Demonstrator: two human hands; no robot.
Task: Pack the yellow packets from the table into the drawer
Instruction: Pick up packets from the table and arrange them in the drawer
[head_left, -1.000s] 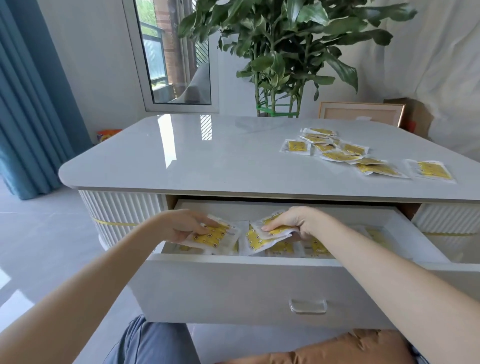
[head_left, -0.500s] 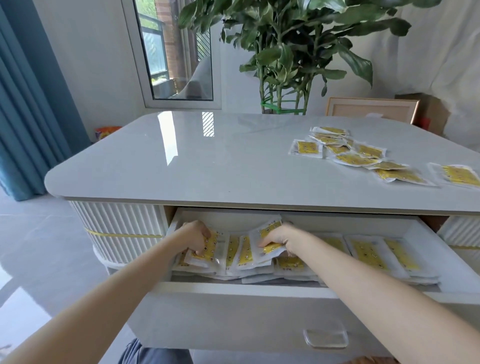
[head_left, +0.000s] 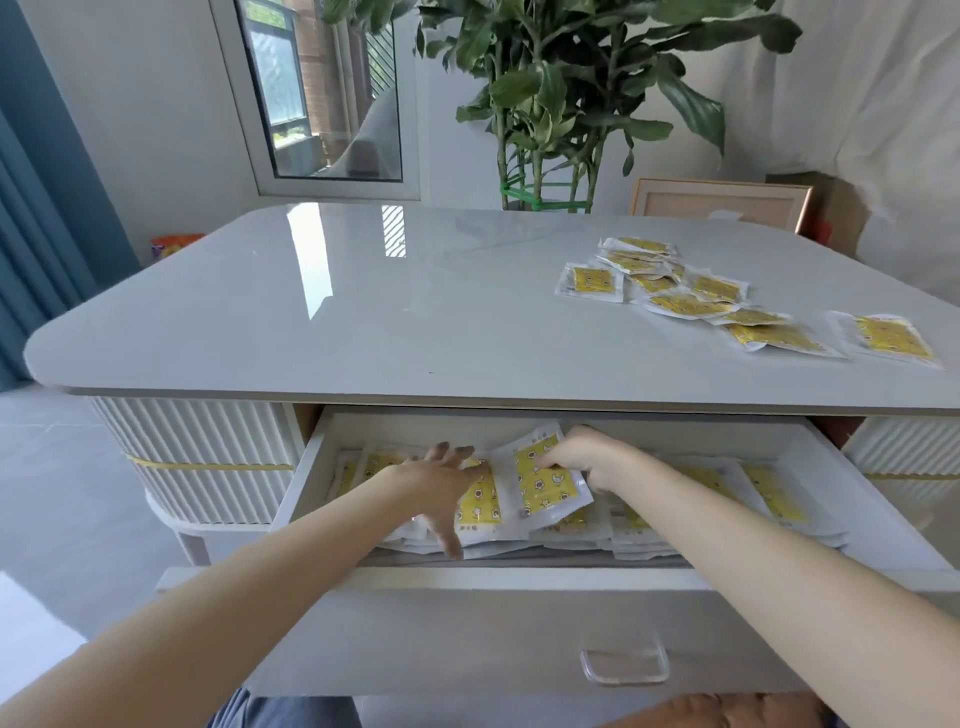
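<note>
The white drawer (head_left: 519, 579) under the table top stands pulled out, with several yellow packets lying flat in rows inside. My left hand (head_left: 441, 480) lies spread with straight fingers on the packets at the drawer's left. My right hand (head_left: 584, 457) pinches one tilted yellow packet (head_left: 543, 480) near the middle of the drawer. More yellow packets (head_left: 685, 296) lie scattered on the right part of the grey table top (head_left: 363, 312), one of them (head_left: 891, 338) apart at the far right.
A large potted plant (head_left: 561, 104) stands behind the table, with a wooden frame (head_left: 722, 202) beside it. A window (head_left: 322, 93) and a blue curtain (head_left: 31, 208) are at the left. The drawer has a clear handle (head_left: 623, 665).
The view has risen and come closer over the drawer. My left hand has let go of its packet and spread flat. My right hand still holds its packet, now tilted more upright.
</note>
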